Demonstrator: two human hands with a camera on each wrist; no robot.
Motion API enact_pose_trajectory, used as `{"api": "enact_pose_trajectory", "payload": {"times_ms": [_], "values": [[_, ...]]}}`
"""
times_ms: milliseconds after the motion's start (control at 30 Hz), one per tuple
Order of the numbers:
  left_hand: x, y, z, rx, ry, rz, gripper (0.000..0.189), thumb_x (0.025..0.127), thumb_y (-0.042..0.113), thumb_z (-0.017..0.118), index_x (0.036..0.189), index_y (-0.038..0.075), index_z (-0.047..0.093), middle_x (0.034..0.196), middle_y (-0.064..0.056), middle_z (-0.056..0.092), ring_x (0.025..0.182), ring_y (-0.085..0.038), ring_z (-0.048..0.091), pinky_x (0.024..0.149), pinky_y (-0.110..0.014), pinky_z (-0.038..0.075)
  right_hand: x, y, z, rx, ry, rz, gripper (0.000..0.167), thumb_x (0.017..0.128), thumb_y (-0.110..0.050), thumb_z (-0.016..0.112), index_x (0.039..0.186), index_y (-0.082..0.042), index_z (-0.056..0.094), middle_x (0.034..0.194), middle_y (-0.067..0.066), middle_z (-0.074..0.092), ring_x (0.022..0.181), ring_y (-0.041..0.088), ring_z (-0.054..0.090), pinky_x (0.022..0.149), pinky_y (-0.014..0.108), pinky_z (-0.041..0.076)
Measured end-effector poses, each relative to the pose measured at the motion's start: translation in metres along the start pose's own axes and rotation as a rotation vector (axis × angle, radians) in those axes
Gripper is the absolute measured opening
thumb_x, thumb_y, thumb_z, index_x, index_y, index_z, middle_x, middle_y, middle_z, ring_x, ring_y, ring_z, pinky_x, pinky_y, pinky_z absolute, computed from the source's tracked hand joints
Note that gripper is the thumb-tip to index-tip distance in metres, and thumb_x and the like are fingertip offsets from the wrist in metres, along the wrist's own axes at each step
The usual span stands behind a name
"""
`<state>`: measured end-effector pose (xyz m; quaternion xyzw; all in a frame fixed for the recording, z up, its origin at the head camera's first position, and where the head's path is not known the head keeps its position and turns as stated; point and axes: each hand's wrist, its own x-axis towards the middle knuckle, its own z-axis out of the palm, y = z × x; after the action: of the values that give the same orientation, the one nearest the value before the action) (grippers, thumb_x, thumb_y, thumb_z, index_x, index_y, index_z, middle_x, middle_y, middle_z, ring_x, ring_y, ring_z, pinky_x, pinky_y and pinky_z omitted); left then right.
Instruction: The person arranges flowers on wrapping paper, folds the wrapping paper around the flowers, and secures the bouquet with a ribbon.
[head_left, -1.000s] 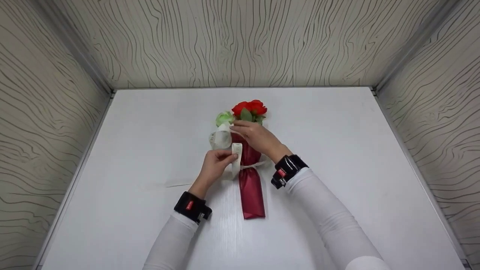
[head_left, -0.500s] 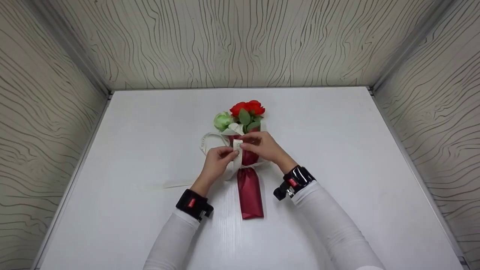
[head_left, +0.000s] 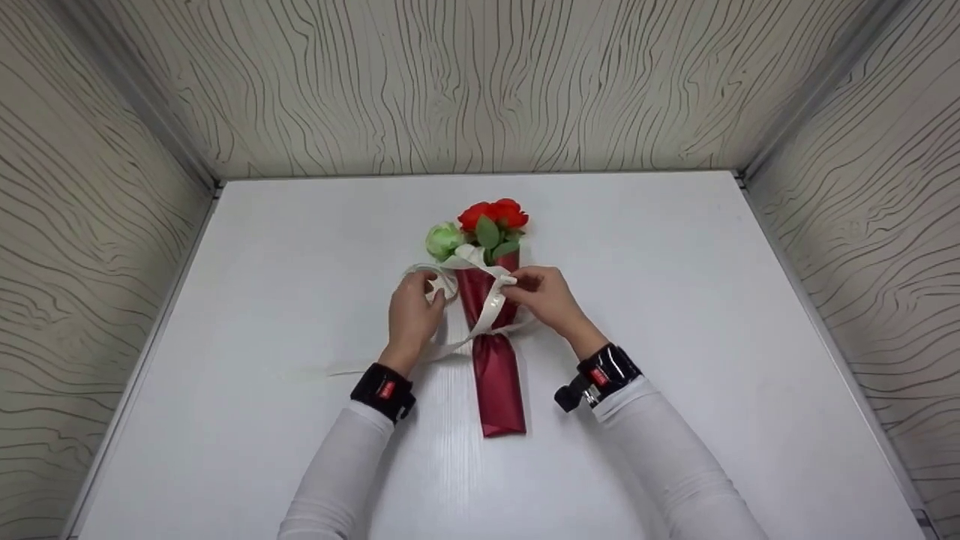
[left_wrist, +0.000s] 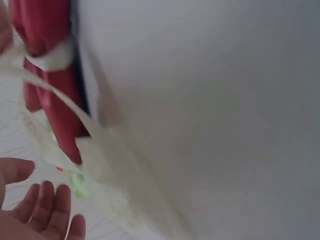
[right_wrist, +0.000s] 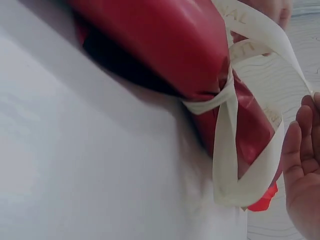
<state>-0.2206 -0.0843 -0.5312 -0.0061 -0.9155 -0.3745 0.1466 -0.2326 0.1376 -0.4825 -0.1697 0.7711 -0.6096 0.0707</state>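
A small bouquet wrapped in dark red paper lies on the white table, with red flowers and a pale green flower at its far end. A cream printed ribbon circles the wrap's narrow waist, and lengths of it loop above. My right hand pinches the ribbon over the wrap's right side. Left of the bouquet, my left hand is beside a ribbon loop; its fingers are loosely parted with nothing between them in the left wrist view.
One ribbon tail trails left across the white tabletop. Wood-grain patterned panels enclose the back and both sides. Each wrist carries a black strap with a camera.
The left hand has let go of the ribbon and moved left. The right hand came down from near the flowers, took the ribbon and drew it slightly right.
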Motion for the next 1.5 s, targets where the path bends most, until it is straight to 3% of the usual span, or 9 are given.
{"api": "enact_pose_trajectory", "payload": {"times_ms": [133, 233, 333, 433, 667, 800, 967, 1167, 1500], "values": [[0.007, -0.014, -0.005, 0.207, -0.084, 0.034, 0.028, 0.073, 0.008, 0.063, 0.101, 0.004, 0.061, 0.096, -0.011, 0.057, 0.087, -0.027, 0.054, 0.075, -0.038, 0.042, -0.001, 0.004, -0.006, 0.035, 0.022, 0.023, 0.019, 0.079, -0.003, 0.065, 0.092, 0.010, 0.063, 0.082, 0.017, 0.064, 0.075, 0.042, 0.057, 0.066, 0.044, 0.049], [0.008, -0.021, -0.008, 0.295, -0.176, 0.063, 0.028, 0.072, 0.003, 0.058, 0.100, 0.004, 0.061, 0.099, -0.012, 0.055, 0.087, -0.030, 0.053, 0.074, -0.041, 0.042, 0.001, 0.010, -0.009, 0.041, 0.034, 0.033, 0.019, 0.078, -0.004, 0.065, 0.092, 0.009, 0.063, 0.081, 0.016, 0.064, 0.073, 0.041, 0.057, 0.066, 0.049, 0.047], [0.006, -0.026, -0.011, 0.385, -0.220, 0.088, 0.021, 0.071, 0.000, 0.053, 0.088, 0.004, 0.062, 0.092, -0.012, 0.055, 0.081, -0.031, 0.053, 0.068, -0.043, 0.042, 0.005, 0.022, -0.012, 0.031, 0.048, 0.057, 0.018, 0.078, -0.008, 0.067, 0.091, 0.005, 0.065, 0.077, 0.012, 0.064, 0.070, 0.034, 0.059, 0.065, 0.050, 0.047], [0.005, -0.030, -0.013, 0.448, -0.216, 0.085, 0.014, 0.071, 0.000, 0.052, 0.079, 0.003, 0.062, 0.085, -0.012, 0.054, 0.078, -0.032, 0.052, 0.066, -0.044, 0.042, 0.008, 0.033, -0.015, 0.020, 0.065, 0.074, 0.018, 0.077, -0.011, 0.068, 0.090, 0.001, 0.066, 0.075, 0.010, 0.063, 0.070, 0.034, 0.059, 0.064, 0.049, 0.047], [0.002, -0.035, -0.020, 0.540, -0.169, 0.063, 0.011, 0.077, 0.000, 0.055, 0.074, 0.003, 0.065, 0.072, -0.009, 0.056, 0.068, -0.028, 0.055, 0.057, -0.041, 0.043, 0.010, 0.039, -0.020, -0.003, 0.092, 0.112, 0.019, 0.078, -0.014, 0.069, 0.090, 0.000, 0.066, 0.075, 0.010, 0.063, 0.071, 0.035, 0.058, 0.062, 0.046, 0.048], [0.004, -0.036, -0.030, 0.431, -0.126, -0.032, 0.013, 0.077, 0.003, 0.056, 0.068, 0.007, 0.064, 0.068, -0.006, 0.057, 0.063, -0.025, 0.057, 0.052, -0.039, 0.043, 0.009, 0.030, -0.020, -0.020, 0.088, 0.125, 0.019, 0.078, -0.011, 0.067, 0.091, 0.004, 0.066, 0.075, 0.012, 0.063, 0.068, 0.033, 0.057, 0.054, 0.032, 0.048], [0.015, -0.033, -0.052, 0.202, -0.040, -0.154, 0.012, 0.080, 0.010, 0.057, 0.075, 0.009, 0.068, 0.074, -0.003, 0.062, 0.065, -0.019, 0.057, 0.056, -0.035, 0.045, 0.006, 0.017, -0.019, -0.041, 0.080, 0.105, 0.018, 0.079, -0.007, 0.065, 0.091, 0.007, 0.064, 0.075, 0.013, 0.062, 0.068, 0.037, 0.056, 0.051, 0.023, 0.045], [0.021, -0.020, -0.080, -0.032, 0.122, -0.179, 0.014, 0.084, 0.014, 0.058, 0.089, 0.005, 0.069, 0.079, -0.004, 0.063, 0.069, -0.015, 0.056, 0.060, -0.029, 0.046, 0.008, 0.019, -0.020, -0.064, 0.084, 0.136, 0.019, 0.079, -0.009, 0.065, 0.092, 0.005, 0.064, 0.075, 0.011, 0.061, 0.067, 0.030, 0.056, 0.051, 0.024, 0.044], [0.020, -0.007, -0.113, -0.232, 0.320, -0.214, 0.017, 0.085, 0.017, 0.058, 0.096, 0.007, 0.068, 0.082, -0.003, 0.063, 0.067, -0.010, 0.057, 0.058, -0.023, 0.048, 0.015, 0.040, -0.024, -0.043, 0.085, 0.184, 0.019, 0.078, -0.017, 0.068, 0.090, -0.002, 0.065, 0.073, 0.009, 0.061, 0.070, 0.036, 0.055, 0.053, 0.031, 0.046]]}}
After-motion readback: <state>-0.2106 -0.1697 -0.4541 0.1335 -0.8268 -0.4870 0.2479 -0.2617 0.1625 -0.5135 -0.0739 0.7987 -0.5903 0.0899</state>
